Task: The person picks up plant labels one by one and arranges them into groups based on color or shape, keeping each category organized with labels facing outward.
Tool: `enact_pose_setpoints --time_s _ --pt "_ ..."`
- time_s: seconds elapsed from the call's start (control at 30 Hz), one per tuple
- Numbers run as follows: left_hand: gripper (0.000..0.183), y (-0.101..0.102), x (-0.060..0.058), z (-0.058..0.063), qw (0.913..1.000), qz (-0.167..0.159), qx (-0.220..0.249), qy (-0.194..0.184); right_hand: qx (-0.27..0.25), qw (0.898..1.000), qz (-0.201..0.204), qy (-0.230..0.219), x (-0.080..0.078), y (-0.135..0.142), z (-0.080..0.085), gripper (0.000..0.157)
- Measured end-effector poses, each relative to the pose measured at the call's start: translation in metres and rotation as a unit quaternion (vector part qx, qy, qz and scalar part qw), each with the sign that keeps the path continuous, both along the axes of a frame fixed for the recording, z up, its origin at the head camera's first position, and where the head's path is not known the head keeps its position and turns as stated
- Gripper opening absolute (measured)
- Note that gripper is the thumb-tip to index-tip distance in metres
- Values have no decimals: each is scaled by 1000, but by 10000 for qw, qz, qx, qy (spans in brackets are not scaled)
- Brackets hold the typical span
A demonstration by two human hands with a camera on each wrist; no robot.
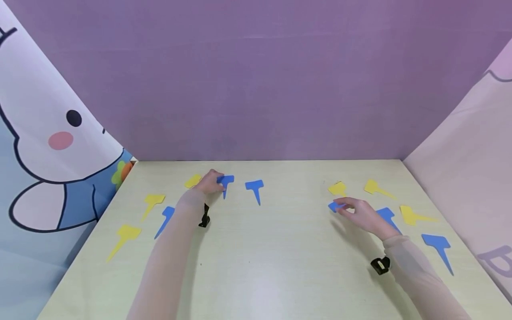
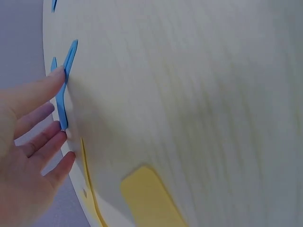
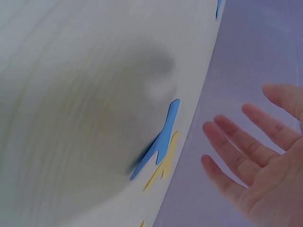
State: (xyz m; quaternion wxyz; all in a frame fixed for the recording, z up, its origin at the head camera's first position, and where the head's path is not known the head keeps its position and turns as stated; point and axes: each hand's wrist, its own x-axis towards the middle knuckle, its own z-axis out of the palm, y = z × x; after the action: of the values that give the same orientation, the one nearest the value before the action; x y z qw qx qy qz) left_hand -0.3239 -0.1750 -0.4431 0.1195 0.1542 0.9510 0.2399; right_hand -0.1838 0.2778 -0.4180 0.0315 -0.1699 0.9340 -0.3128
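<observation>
T-shaped plant labels in blue and yellow lie on the pale table. My left hand [image 1: 209, 183] is at the far side, thumb and fingers pinching the left end of a blue plant label [image 1: 228, 179]. In the left wrist view, the thumb tip overlaps that label [image 2: 60, 105], with fingertips at its lower end. Over another blue label [image 1: 333, 206] hovers my right hand [image 1: 362, 215]; the hand hides part of it. The right wrist view shows the hand's fingers spread and apart from the blue label [image 3: 163, 139], which lies beside a yellow label [image 3: 166, 161].
Another blue label [image 1: 254, 185] lies right of my left hand. Several yellow labels, such as one at left [image 1: 127, 232] and one at right [image 1: 409, 215], lie along both sides. A purple backdrop [image 1: 256, 89] rises behind the table [image 1: 256, 284], with printed cloth on both sides.
</observation>
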Motion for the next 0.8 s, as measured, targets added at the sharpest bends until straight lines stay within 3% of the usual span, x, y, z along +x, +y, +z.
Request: enact_pose_setpoints --time_s 0.3,0.63,0.8 --pt "62 4 -3 3 9986 295 -113 -414 -21 10000 55 -32 1 0 -2 37" --pt "58 5 -4 2 9982 394 436 -81 -53 9999 9 -92 2 0 1 36" --pt "52 7 -5 -2 9961 646 605 63 -18 10000 7 -66 0 2 1 37"
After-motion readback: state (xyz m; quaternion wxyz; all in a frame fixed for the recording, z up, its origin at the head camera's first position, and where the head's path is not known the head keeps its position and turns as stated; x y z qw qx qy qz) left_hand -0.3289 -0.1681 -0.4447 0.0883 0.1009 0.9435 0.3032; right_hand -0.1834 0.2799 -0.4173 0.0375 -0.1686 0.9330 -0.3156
